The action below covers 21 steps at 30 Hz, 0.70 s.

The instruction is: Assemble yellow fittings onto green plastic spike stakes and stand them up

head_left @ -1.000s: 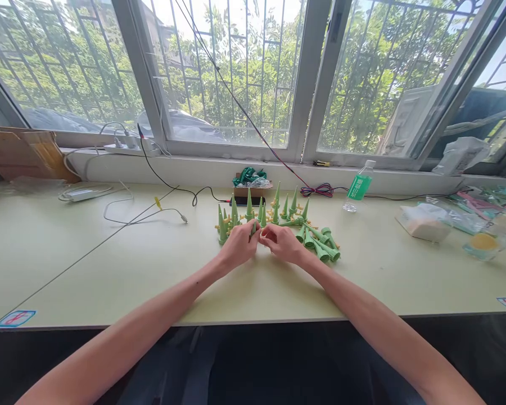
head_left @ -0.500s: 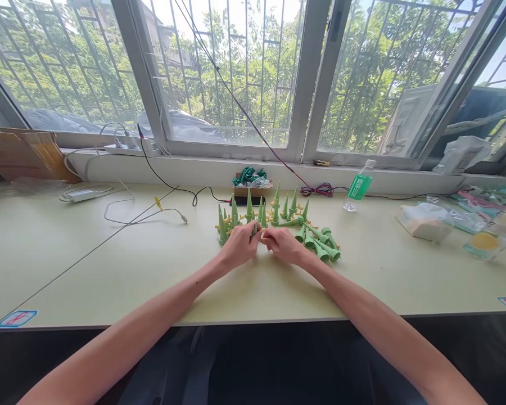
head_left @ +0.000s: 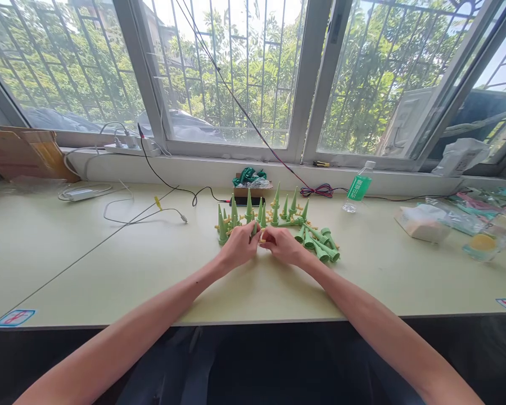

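From my end of the head feed, I see the left hand [head_left: 239, 246] closed around a green plastic spike [head_left: 254, 229], which points upward between thumb and fingers near the middle of the table [head_left: 152, 281]. The right hand [head_left: 282, 243] faces it just beside, thumb and forefinger drawn together on a small yellow fitting [head_left: 262, 241]; the fingers hide much of it, so I cannot tell whether it is joined to the spike.

What worries me is the meeting of these 2 parts: if the yellow fitting presses in at an angle, I judge it could bind, or slip from so small a pinch and drop. Too much force might twist the spike in the left grip. Crowding is my other concern. The standing spikes [head_left: 248, 207] rise right behind the hands, so a jerk forward could topple 2 or 3 of them. The pile of loose spikes [head_left: 321, 247] lies near the right wrist; a careless sideways sweep could set them rolling. The water bottle [head_left: 358, 188] stands well apart, seemingly at little risk
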Each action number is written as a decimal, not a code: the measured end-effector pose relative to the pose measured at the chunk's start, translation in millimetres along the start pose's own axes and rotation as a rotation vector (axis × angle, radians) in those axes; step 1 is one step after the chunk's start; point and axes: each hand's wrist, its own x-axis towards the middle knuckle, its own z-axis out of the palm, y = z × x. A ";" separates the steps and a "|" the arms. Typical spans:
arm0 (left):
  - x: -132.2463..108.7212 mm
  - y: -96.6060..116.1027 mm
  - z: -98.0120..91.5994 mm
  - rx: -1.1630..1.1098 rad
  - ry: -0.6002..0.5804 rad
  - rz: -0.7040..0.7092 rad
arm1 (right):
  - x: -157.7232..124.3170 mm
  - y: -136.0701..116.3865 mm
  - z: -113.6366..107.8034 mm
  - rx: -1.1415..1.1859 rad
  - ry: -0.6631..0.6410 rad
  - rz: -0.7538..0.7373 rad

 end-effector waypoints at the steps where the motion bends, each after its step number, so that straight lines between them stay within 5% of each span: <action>1: -0.2 -0.1 -0.1 -0.001 -0.006 0.002 | -0.1 1.1 0.3 -0.004 -0.001 -0.008; 21: 0.6 1.3 -3.4 -0.054 -0.035 -0.010 | -2.1 1.7 0.0 -0.088 -0.056 -0.070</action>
